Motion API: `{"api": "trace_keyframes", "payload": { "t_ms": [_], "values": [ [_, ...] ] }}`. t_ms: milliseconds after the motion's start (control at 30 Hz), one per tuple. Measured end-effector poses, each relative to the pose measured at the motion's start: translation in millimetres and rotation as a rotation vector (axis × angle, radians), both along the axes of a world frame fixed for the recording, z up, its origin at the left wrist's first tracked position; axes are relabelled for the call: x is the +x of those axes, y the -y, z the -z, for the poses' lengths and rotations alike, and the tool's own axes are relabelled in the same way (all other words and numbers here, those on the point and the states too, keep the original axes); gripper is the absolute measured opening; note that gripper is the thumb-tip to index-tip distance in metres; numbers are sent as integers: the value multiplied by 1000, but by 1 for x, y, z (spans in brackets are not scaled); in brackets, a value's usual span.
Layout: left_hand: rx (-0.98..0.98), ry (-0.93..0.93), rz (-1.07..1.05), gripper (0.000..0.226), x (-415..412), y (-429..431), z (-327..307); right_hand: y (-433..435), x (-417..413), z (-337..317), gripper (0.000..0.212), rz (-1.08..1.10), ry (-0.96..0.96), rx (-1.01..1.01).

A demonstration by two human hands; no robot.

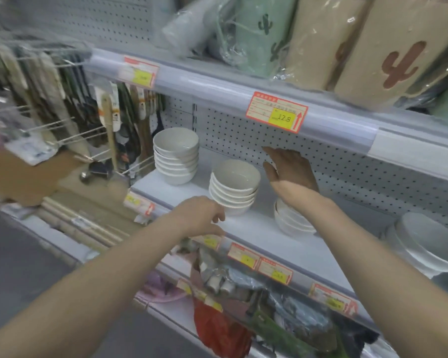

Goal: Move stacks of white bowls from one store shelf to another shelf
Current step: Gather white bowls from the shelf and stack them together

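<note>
Three stacks of white bowls stand on the white middle shelf (254,228). The far left stack (176,155) is tallest, a middle stack (234,186) sits nearer the front, and a low stack (291,220) is partly hidden under my right forearm. My left hand (202,215) hovers at the shelf's front edge just left of the middle stack, fingers loosely curled, holding nothing. My right hand (291,167) is raised with fingers spread behind and to the right of the middle stack, near the pegboard back wall, not touching any bowl.
White plates (427,241) are stacked at the shelf's right end. Wrapped cactus-print cushions (388,50) fill the shelf above, with a low overhang and price tags (277,112). Kitchen utensils (109,120) hang on hooks to the left. Bagged goods (243,306) hang below.
</note>
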State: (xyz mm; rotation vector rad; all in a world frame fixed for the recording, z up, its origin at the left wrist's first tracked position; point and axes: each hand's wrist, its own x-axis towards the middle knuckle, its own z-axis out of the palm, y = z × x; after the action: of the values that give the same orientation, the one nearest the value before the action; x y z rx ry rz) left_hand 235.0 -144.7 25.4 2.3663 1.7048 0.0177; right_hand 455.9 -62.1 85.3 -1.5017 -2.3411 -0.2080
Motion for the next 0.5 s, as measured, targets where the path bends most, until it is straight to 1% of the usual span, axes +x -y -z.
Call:
{"api": "trace_keyframes", "payload": {
  "t_ms": [33,100,200,267,333,400,500],
  "values": [
    [49,-50,-48,42,-16,1,-3,-1,-10,0,46,-29,-5,3],
    [160,-87,-153,38,-48,3,-11,1,-31,-2,45,-88,-52,0],
    [290,-70,-285,35,-89,6,-19,5,-65,-1,45,-161,-109,-18],
    [353,-15,-369,39,-113,5,-20,5,-88,-1,47,-191,-172,-40],
    [392,95,-444,50,-134,-2,-21,5,-112,-5,49,-190,-305,-112],
    [396,238,-504,65,-153,-14,-20,2,-136,-6,51,-166,-448,-230],
    [269,363,-545,95,-180,-37,-8,-9,-173,2,57,-82,-638,-396]
  ]
}}
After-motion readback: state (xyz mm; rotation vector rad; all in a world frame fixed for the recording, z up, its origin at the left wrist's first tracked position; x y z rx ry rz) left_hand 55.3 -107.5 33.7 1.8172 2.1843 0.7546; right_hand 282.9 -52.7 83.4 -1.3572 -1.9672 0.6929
